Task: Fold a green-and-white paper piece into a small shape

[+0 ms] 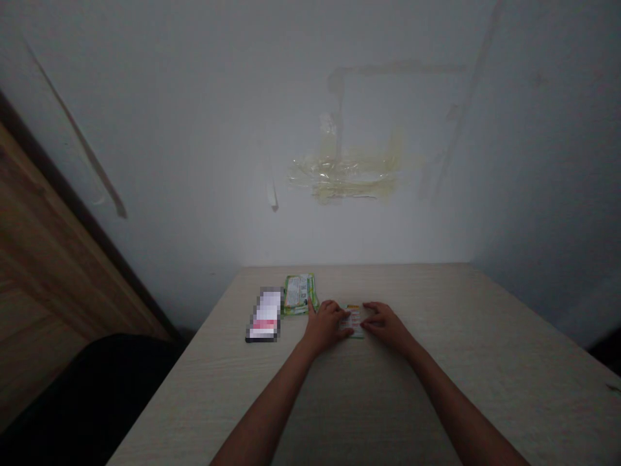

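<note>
A small pale packet with orange and green print (354,320) lies flat on the light wooden table (466,362). My left hand (324,323) rests on the packet's left edge, fingers curled onto it. Pressing on the right edge is my right hand (385,323), its fingers bent and pinching the packet. Both hands lie low on the tabletop, close together. Most of the packet is hidden under the fingers.
A green and white packet (299,292) lies just left of my left hand. Beside it lies a flat dark-edged object, pixelated (265,314). A white wall with old tape marks (349,171) stands behind the table. A wooden panel (43,259) is at left.
</note>
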Demonstrator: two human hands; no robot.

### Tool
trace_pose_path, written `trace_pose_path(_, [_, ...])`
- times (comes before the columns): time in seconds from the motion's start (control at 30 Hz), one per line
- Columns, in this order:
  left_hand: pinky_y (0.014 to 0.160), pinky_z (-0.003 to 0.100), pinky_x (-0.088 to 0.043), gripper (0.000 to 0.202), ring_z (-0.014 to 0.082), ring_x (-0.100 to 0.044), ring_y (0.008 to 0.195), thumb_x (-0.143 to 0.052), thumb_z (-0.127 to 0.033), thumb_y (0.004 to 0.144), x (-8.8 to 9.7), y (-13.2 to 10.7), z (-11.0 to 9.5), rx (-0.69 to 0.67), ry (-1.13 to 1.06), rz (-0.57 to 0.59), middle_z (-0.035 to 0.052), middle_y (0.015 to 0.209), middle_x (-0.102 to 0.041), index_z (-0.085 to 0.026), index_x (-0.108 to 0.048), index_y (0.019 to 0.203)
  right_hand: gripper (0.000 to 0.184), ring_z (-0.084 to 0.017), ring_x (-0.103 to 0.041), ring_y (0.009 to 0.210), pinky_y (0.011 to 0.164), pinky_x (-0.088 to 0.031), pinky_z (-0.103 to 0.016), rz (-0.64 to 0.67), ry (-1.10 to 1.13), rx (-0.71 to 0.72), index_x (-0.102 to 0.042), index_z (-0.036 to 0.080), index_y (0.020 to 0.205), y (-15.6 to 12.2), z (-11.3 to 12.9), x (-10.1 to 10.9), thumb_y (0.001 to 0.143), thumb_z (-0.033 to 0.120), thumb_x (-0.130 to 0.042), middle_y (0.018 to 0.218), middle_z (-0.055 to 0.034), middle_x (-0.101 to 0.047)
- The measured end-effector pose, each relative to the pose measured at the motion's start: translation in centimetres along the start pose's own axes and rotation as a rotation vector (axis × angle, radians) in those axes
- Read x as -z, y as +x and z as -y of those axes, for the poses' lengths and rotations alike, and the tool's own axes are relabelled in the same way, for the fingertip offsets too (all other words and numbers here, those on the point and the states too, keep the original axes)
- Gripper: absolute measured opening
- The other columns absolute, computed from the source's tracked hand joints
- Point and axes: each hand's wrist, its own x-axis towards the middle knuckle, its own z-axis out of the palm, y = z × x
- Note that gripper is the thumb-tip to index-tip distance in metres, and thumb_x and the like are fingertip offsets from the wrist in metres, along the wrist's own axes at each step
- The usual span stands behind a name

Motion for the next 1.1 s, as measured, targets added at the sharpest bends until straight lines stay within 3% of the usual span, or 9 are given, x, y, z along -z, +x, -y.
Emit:
trace_pose_path(0.23, [0.106, 0.075, 0.009, 0.044, 0.0318, -0.036, 0.132, -0.064, -0.054, 0.079, -0.1, -0.1, 0.1, 0.007, -0.033, -0.011, 0.0014, 0.126, -0.06, -0.041, -0.06, 0.121, 0.013, -0.027, -0.039, 0.13, 0.113, -0.026, -0.047, -0.048, -0.085, -0.041, -0.078, 0.027, 0.084, 1.1, -0.5, -0.4, 0.077, 0.029, -0.067, 0.132, -0.0058, -0.058])
trace_pose_path(0.57, [0.107, 0.074, 0.01, 0.043, 0.035, -0.03, 0.138, -0.062, -0.055, 0.08, -0.4, -0.2, 0.3, -0.008, -0.024, -0.019, 0.0004, 0.135, -0.057, -0.04, -0.06, 0.121, 0.02, -0.029, -0.034, 0.133, 0.114, -0.026, -0.048, -0.093, -0.163, -0.123, -0.078, 0.027, 0.091, 2.7, -1.4, -0.9, 0.08, 0.037, -0.065, 0.135, -0.0043, -0.056])
trace_pose_path(0.77, [0.102, 0.078, 0.011, 0.042, 0.0353, -0.032, 0.137, -0.059, -0.057, 0.082, -0.5, -0.3, 0.4, -0.014, -0.035, -0.033, -0.0027, 0.135, -0.058, -0.042, -0.059, 0.121, 0.021, -0.03, -0.037, 0.131, 0.112, -0.029, -0.047, -0.15, -0.178, -0.164, -0.078, 0.026, 0.093, 3.6, -1.4, -1.3, 0.08, 0.036, -0.064, 0.133, -0.0057, -0.058])
trace_pose_path(1.1, [0.108, 0.073, 0.009, 0.042, 0.0336, -0.036, 0.135, -0.061, -0.056, 0.08, 0.0, -0.6, 0.0, 0.011, -0.014, -0.057, -0.0015, 0.132, -0.06, -0.042, -0.06, 0.12, 0.022, -0.029, -0.043, 0.127, 0.11, -0.032, -0.045, -0.24, -0.189, -0.153, -0.078, 0.028, 0.092, 3.5, -1.5, -1.7, 0.081, 0.04, -0.063, 0.134, -0.0046, -0.057])
